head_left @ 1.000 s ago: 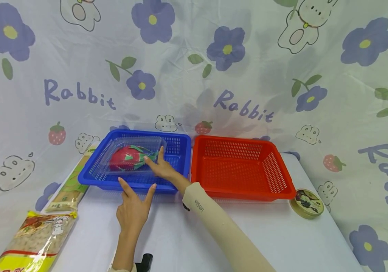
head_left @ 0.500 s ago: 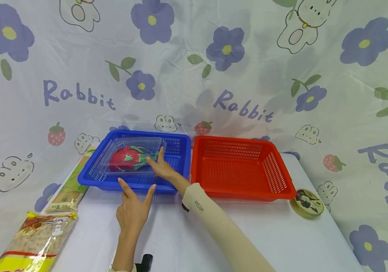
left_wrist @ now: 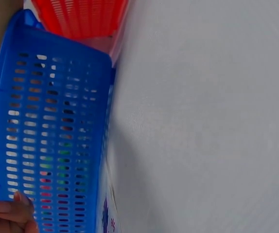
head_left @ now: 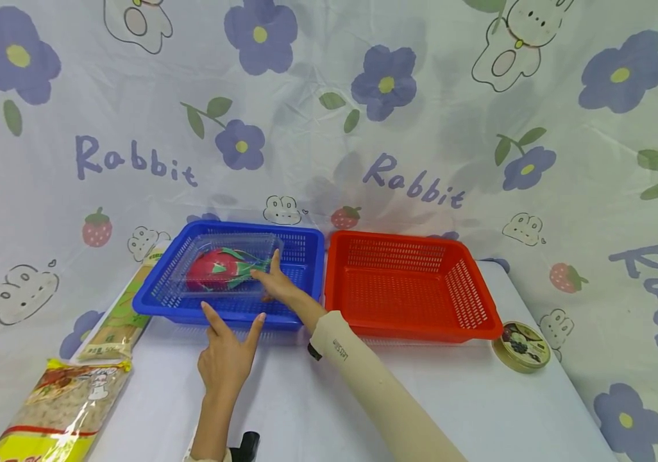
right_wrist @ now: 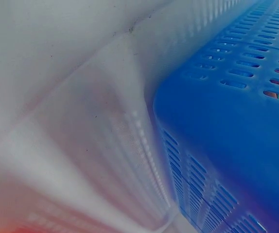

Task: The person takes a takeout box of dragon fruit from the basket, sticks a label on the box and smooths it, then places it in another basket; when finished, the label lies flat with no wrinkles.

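Observation:
A clear plastic box [head_left: 236, 240] sits in the blue basket [head_left: 300, 308], tilted a little toward its left side. A red dragon fruit [head_left: 208, 268] with green scales shows through the plastic. My right hand [head_left: 279, 285] reaches into the basket at the box's right end, index finger stretched up along it and thumb over the fruit's green tips. My left hand [head_left: 226, 359] is at the basket's front rim, its index finger and thumb spread straight. In the left wrist view, bent fingers [left_wrist: 13, 211] lie close against the slotted basket wall [left_wrist: 57, 121]. The right wrist view shows the basket's corner, without the hand.
A red basket [head_left: 398, 333] stands right beside the blue one. A round gold tin [head_left: 521, 346] is at its right. On the left lie a long green-and-tan packet [head_left: 115, 327] and a clear-and-yellow food bag [head_left: 63, 410]. A printed cloth [head_left: 329, 128] hangs behind.
My right thumb has shifted slightly to the right over the box, exposing a little more of the green tips. The left hand, box and baskets stay in place.

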A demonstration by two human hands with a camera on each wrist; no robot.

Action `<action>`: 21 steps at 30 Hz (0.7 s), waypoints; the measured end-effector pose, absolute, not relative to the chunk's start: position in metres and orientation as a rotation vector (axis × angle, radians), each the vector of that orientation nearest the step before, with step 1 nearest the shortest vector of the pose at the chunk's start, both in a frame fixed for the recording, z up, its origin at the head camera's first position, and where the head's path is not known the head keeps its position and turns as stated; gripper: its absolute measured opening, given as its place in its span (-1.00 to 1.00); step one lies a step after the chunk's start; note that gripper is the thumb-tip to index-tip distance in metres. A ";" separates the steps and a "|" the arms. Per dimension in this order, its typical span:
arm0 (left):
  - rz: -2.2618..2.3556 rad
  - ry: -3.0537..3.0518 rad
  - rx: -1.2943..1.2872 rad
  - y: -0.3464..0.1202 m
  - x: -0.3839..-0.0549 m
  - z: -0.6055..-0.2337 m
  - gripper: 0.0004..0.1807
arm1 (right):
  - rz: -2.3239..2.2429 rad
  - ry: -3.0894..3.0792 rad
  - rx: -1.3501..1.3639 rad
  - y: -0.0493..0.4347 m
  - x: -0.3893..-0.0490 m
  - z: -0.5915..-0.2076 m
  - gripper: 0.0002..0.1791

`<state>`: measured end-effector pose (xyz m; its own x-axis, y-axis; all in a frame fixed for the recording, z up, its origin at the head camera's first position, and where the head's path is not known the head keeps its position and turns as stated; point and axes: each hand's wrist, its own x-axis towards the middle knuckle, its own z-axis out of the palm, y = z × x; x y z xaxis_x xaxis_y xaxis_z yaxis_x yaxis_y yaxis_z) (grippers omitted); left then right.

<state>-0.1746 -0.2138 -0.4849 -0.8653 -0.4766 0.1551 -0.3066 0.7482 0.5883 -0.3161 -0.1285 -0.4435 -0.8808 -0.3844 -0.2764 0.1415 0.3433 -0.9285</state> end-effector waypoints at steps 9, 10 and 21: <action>-0.831 -2.661 0.620 -0.213 -0.174 -0.484 0.32 | -1.607 2.082 -0.162 -0.130 -0.319 -0.442 -0.03; -0.832 -2.663 0.620 -0.213 -0.174 -0.484 0.32 | -1.621 2.057 -0.150 -0.130 -0.319 -0.442 -0.03; -0.839 -2.660 0.612 -0.213 -0.173 -0.484 0.33 | -1.722 1.938 -0.096 -0.127 -0.319 -0.440 -0.02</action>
<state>-0.1732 -0.2135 -0.4839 -0.8695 -0.4739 0.1395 -0.3082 0.7411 0.5964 -0.3195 -0.1266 -0.4402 -0.8517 -0.3964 -0.3428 0.2938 0.1805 -0.9387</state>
